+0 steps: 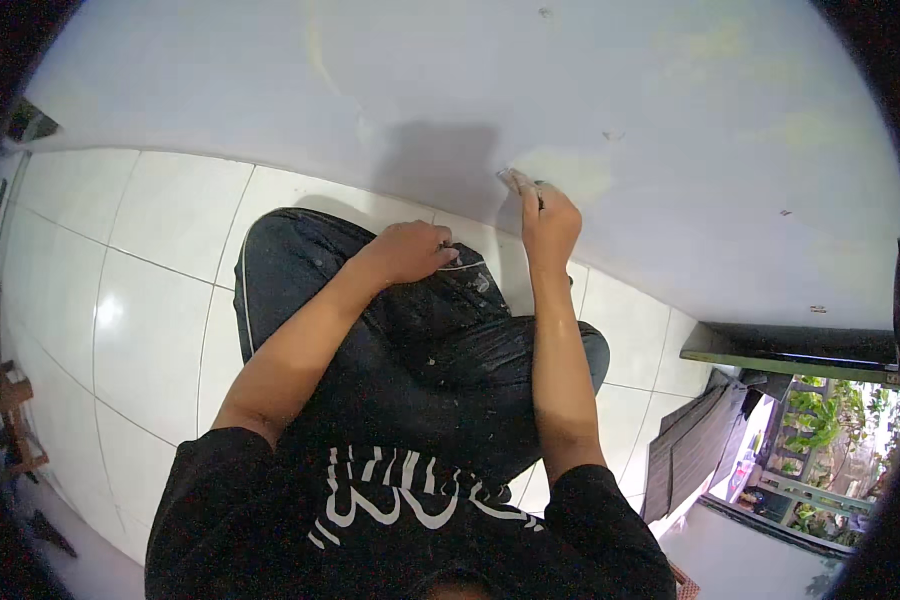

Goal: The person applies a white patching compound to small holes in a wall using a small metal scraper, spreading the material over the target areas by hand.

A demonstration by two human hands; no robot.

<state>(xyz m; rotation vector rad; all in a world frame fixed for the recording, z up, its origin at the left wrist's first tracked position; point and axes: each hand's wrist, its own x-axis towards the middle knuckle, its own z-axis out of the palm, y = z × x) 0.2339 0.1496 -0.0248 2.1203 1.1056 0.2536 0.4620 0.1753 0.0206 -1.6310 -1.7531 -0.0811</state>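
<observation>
Up by the wall [690, 120], right hand [552, 226] pinches a small tool [505, 176]. Left hand [410, 252] rests on the pants [300, 255], can't tell if it's gripping.

The black shirt [220, 520] bears white print [400, 500] — nothing legible.

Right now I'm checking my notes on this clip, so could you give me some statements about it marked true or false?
1. The right hand holds a small tool at the pale wall. True.
2. The left hand is up against the wall. False: the left hand is over the dark trousers.
3. The floor has white tiles. True.
4. The shirt is plain white. False: it is black with a pale print.
</observation>
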